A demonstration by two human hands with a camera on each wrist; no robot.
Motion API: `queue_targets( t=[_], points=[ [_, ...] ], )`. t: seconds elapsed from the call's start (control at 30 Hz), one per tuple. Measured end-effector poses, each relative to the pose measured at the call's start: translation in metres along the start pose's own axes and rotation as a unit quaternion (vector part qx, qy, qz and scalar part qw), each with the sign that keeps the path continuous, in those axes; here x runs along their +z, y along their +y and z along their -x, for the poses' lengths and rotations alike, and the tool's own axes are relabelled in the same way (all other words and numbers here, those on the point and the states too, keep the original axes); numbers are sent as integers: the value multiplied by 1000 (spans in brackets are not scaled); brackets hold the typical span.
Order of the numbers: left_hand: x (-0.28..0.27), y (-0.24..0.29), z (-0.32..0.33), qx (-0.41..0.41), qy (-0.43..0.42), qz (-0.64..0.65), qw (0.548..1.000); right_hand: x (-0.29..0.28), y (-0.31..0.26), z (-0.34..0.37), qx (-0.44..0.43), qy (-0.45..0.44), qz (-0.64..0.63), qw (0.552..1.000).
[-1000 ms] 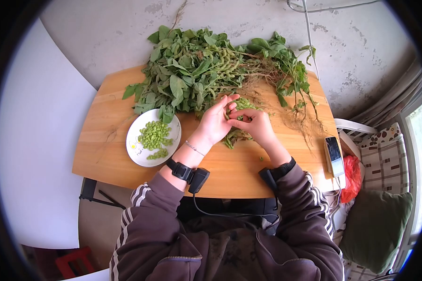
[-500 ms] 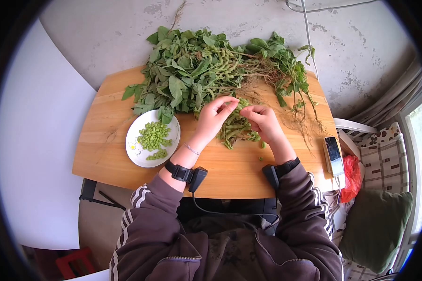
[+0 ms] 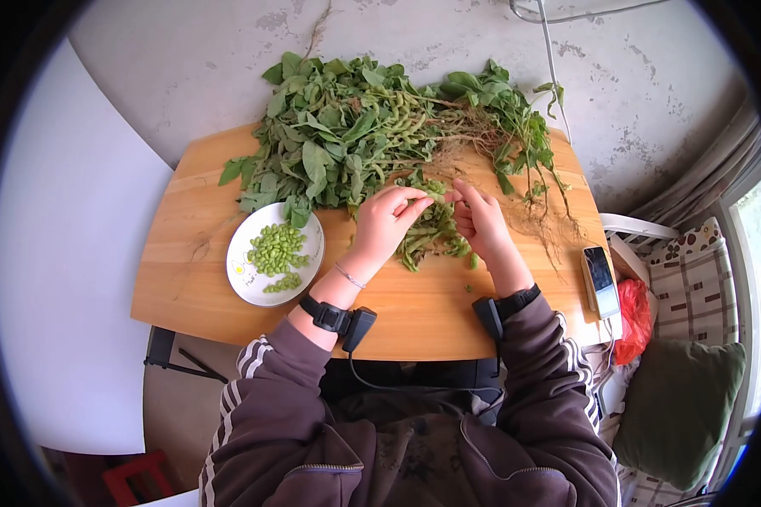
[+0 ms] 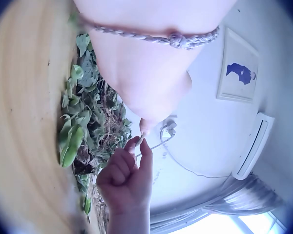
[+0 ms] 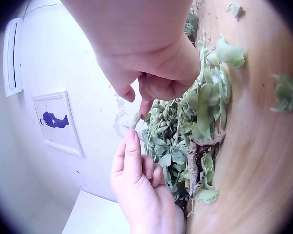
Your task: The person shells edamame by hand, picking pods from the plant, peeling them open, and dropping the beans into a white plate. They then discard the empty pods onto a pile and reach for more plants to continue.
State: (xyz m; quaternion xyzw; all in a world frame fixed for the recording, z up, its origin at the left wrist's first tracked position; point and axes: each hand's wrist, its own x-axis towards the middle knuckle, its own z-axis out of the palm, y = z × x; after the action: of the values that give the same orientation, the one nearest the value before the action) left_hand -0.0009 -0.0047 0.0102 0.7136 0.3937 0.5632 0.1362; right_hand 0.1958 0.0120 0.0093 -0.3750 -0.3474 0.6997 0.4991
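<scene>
My left hand (image 3: 383, 221) pinches a small green bean pod (image 5: 136, 120) between thumb and fingertips. Facing it is my right hand (image 3: 482, 224), one fingertip right at the pod's far end and the other fingers curled toward the palm. I cannot tell whether the right hand grips the pod too. Below both hands lies a heap of green pods and hulls (image 3: 431, 232). Left of the left hand, a white plate (image 3: 310, 245) bears shelled green beans (image 3: 277, 249).
Uprooted leafy bean plants (image 3: 330, 127) cover the back of the wooden table (image 3: 186, 279), their roots (image 3: 473, 127) spreading to the right. A phone (image 3: 601, 283) lies at the right edge. Beyond it are a red bag (image 3: 634, 321) and a green cushion (image 3: 681, 414).
The hands have drawn apart from their earlier overlap, uncovering the heap beneath. The right hand moved right and its index finger now points up. The left hand dropped slightly toward the body. The plate stayed put.
</scene>
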Motion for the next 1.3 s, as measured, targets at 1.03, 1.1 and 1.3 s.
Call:
queue_targets(
  t=[1.03, 1.1, 1.3],
  points=[
    [0, -8, 8, 60, -91, -93, 990, 19, 10, 10, -160, -23, 423, 892],
    [0, -9, 7, 34, -99, -52, 993, 21, 7, 13, -196, -36, 419, 886],
    [1, -5, 7, -75, -117, 31, 990, 17, 6, 14, -259, -58, 445, 856]
  ],
)
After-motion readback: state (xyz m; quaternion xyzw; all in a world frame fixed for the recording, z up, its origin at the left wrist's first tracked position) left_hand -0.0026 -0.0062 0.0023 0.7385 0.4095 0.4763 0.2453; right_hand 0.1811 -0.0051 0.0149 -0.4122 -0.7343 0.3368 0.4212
